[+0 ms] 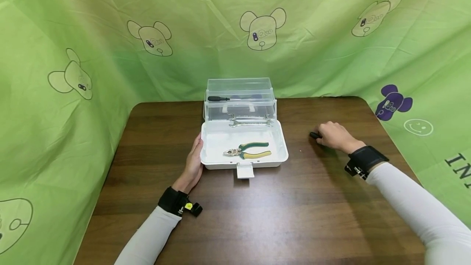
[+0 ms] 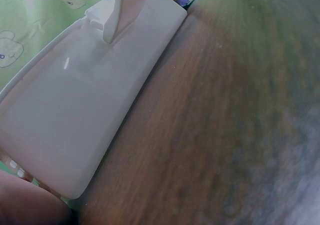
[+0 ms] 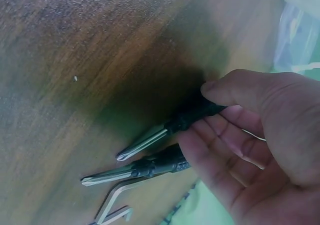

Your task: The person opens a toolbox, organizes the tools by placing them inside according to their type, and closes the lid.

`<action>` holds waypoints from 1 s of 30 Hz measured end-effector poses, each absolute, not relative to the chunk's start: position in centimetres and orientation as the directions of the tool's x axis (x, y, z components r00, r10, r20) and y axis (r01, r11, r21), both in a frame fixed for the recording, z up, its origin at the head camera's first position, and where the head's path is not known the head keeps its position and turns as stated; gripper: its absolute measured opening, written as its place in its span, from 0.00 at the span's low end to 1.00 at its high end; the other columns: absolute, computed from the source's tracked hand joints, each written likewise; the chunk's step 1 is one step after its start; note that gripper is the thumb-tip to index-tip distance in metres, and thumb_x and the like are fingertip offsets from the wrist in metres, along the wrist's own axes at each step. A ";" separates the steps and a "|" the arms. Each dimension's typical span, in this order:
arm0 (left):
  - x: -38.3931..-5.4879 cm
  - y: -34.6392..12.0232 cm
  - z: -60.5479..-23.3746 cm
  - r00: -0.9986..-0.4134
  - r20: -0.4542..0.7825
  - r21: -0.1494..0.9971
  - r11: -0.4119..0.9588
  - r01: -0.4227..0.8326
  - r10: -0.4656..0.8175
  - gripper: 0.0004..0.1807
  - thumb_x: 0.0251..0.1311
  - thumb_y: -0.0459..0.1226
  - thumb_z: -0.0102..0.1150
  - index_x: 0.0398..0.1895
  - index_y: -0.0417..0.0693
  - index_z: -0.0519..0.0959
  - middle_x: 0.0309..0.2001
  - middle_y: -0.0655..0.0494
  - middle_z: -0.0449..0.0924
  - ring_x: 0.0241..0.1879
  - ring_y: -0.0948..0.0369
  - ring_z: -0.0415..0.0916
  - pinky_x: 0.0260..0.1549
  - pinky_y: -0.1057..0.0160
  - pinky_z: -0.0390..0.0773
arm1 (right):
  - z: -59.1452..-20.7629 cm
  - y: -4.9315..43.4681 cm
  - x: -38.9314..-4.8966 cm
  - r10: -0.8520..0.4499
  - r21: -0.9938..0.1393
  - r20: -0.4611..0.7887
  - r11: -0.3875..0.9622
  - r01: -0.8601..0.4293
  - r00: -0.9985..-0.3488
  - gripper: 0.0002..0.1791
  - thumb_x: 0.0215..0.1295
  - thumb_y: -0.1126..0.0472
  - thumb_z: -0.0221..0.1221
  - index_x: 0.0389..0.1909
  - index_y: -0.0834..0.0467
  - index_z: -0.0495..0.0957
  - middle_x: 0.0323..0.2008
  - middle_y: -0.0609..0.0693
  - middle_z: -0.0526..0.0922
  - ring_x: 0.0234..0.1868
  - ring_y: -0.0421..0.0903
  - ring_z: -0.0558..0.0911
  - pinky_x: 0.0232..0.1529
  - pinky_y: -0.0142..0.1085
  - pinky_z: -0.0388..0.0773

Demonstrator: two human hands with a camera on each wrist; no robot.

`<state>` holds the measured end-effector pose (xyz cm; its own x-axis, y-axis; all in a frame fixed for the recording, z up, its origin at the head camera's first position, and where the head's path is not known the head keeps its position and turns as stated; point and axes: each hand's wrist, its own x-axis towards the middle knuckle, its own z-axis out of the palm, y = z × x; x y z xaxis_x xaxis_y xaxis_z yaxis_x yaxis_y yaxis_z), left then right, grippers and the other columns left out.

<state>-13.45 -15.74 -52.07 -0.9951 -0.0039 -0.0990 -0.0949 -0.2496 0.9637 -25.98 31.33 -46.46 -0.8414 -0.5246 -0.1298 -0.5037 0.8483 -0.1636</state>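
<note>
A white toolbox [image 1: 243, 165] with its clear lid raised stands at the table's middle. My left hand [image 1: 192, 165] holds it by the left side wall; part of the fingers is hidden behind the box. Pliers [image 1: 254, 150] with green and yellow handles lie in the base. Two wrenches [image 1: 251, 121] lie behind them, and a black-handled screwdriver [image 1: 218, 98] lies in the upper clear tray. To the right, my right hand [image 1: 333, 135] pinches the handle of a small black screwdriver [image 3: 187, 119] close to the tabletop. Beside it lie a second screwdriver [image 3: 157, 164] and hex keys [image 3: 117, 189].
The toolbox's white front latch [image 1: 245, 171] hangs down over the brown wooden table [image 1: 279, 224]. Behind and at both sides hangs a green curtain [image 1: 206, 19] printed with bear heads. A tiny white speck [image 3: 76, 78] lies on the wood.
</note>
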 end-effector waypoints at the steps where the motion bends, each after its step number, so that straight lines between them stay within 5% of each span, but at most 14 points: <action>1: -13.5 -15.8 -52.1 -0.995 -0.097 0.964 -0.250 -0.093 -0.003 0.32 0.88 0.45 0.27 0.88 0.48 0.42 0.87 0.53 0.40 0.84 0.57 0.37 0.82 0.51 0.41 | -46.5 31.3 -26.0 -0.529 -0.166 -0.127 0.845 -0.508 -0.839 0.14 0.64 0.67 0.71 0.27 0.57 0.73 0.22 0.50 0.71 0.23 0.46 0.69 0.25 0.39 0.62; 23: -13.5 -15.7 -51.9 -0.995 -0.104 0.965 -0.242 -0.100 -0.003 0.32 0.88 0.46 0.27 0.88 0.49 0.42 0.87 0.54 0.40 0.84 0.58 0.38 0.81 0.52 0.42 | -47.4 31.2 -26.0 -0.549 -0.218 -0.054 0.822 -0.527 -0.834 0.28 0.60 0.65 0.73 0.19 0.52 0.60 0.20 0.43 0.54 0.20 0.41 0.58 0.24 0.36 0.56; 30: -13.4 -15.6 -52.0 -0.994 -0.109 0.962 -0.252 -0.103 -0.009 0.32 0.88 0.46 0.28 0.88 0.49 0.42 0.87 0.54 0.41 0.84 0.58 0.38 0.82 0.52 0.42 | -46.4 30.6 -26.1 -0.564 -0.231 -0.031 0.807 -0.544 -0.825 0.18 0.58 0.69 0.70 0.22 0.57 0.69 0.20 0.46 0.64 0.21 0.42 0.63 0.25 0.36 0.61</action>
<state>-13.44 -15.62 -51.99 -0.9940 -0.0091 -0.1087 -0.1029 -0.2516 0.9623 -26.12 30.63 -46.36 -0.8249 -0.5644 -0.0311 -0.5435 0.8070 -0.2309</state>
